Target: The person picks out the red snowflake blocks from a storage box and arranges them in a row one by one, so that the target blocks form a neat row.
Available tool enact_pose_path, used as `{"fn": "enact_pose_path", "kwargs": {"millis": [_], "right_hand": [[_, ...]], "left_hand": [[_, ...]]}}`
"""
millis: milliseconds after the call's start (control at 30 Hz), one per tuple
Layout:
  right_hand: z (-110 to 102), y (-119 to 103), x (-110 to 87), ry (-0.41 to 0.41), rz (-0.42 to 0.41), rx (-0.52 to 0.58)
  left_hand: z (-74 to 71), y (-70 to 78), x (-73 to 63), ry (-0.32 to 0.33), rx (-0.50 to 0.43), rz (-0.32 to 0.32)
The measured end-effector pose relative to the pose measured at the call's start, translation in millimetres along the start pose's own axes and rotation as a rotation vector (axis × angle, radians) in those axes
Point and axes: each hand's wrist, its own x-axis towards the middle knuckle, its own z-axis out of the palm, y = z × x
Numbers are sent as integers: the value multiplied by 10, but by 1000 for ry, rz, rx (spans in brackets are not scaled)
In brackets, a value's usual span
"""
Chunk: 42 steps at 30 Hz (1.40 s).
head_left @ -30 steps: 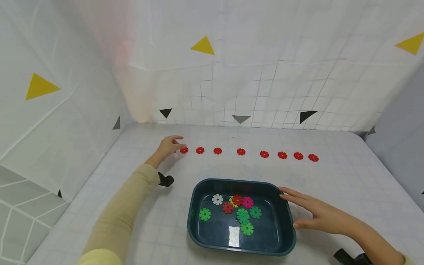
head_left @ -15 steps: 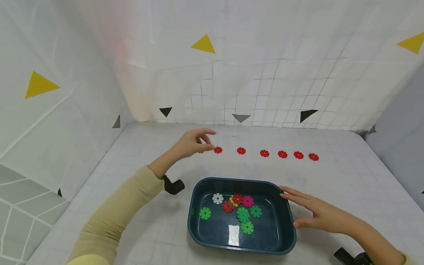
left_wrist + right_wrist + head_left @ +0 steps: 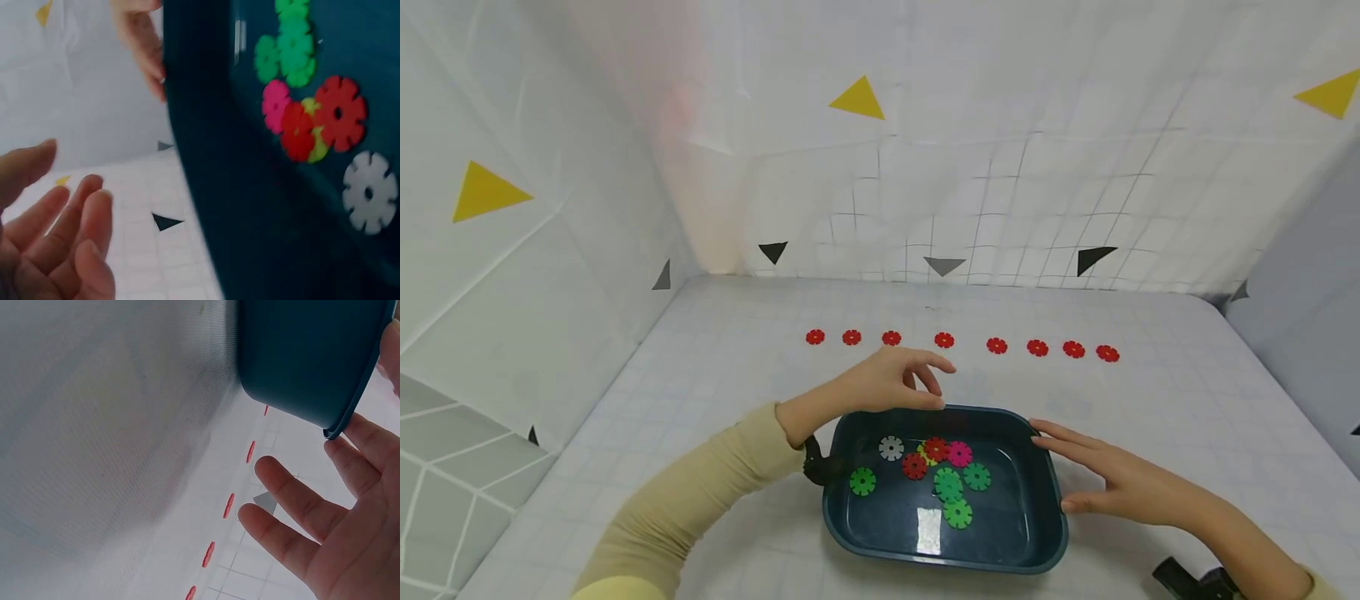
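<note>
A dark teal plastic tray [image 3: 880,542] holds several notched building discs: green [image 3: 862,481], white [image 3: 891,448], pink [image 3: 959,454], red [image 3: 913,466] and partly covered yellow. My left hand [image 3: 898,379] hovers over the tray's back rim, its fingers loosely bent and thumb apart from them. Nothing lies between them in the left wrist view, where that hand [image 3: 56,244] shows beside the tray wall. At the tray's right side, my right hand [image 3: 1127,483] rests fairly straight fingertips on the rim. The right wrist view shows its fingers [image 3: 300,500] spread, some at the rim.
Behind the tray, several red notched discs [image 3: 943,340] lie flat in a row across the white table [image 3: 760,517]. White sheeting [image 3: 1045,100] with yellow and black triangles rises at the back and left. A grey panel [image 3: 1300,283] borders the right.
My left hand has come from the leftmost red disc, right and toward me, to the tray's back rim. That disc stays at the row's left end. My right hand has stayed at the tray.
</note>
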Motion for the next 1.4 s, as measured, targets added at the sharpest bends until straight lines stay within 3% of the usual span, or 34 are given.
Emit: {"fn": "enact_pose_path", "kwargs": {"millis": [200,300,500,700,833,1167,1400], "right_hand": [[11,0,5,7,-27,13],[14,3,4,12,-34,11],[8,3,-3,6,-14,0],[10,-4,1,-6,-3,8],[8,-4,1,-7,2,12],[17,20,-3,3,-38,24],[17,14,3,8,-53,12]], "left_hand": [[227,-49,30,-170,15,9],[307,-60,52,-248,16,-52],[438,-86,113,-327,81,-179],[560,-136,145,-342,247,-277],[627,-169,157,-340,253,-332],[724,-203,174,-368,242,-265],[723,-182,167,-350,210,-228]]}}
